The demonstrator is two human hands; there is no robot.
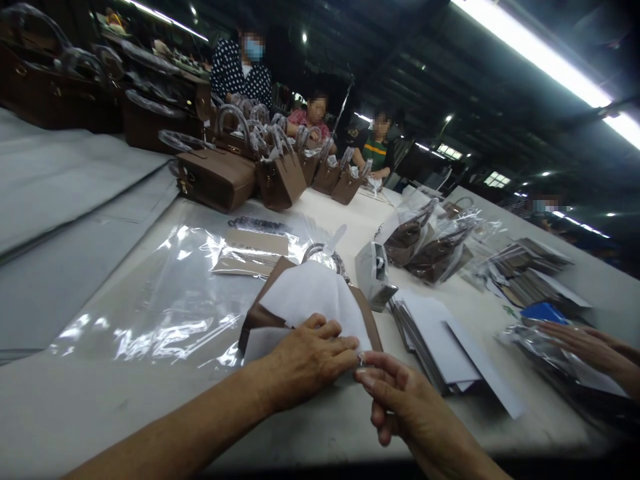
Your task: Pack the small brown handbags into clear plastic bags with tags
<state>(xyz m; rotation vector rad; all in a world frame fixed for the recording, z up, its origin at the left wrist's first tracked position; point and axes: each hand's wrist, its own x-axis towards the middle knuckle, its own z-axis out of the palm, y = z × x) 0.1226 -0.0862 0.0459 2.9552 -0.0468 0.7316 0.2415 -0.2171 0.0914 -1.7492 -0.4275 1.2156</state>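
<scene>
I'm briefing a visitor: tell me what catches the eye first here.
Front and centre, the left hand presses white tissue paper onto a flat brown leather handbag, while the right hand pinches its near edge. Behind stands a row of upright brown handbags with wrapped handles; a stack of white paper sheets lies right.

Across your table, a row of brown handbags (280, 177) stands with wrapped handles, a tape dispenser (374, 273) sits beside a stack of white sheets (440, 337), clear plastic bags (165, 300) lie flat, and a co-worker's hand (593, 347) rests on wrapped items to your right.
</scene>
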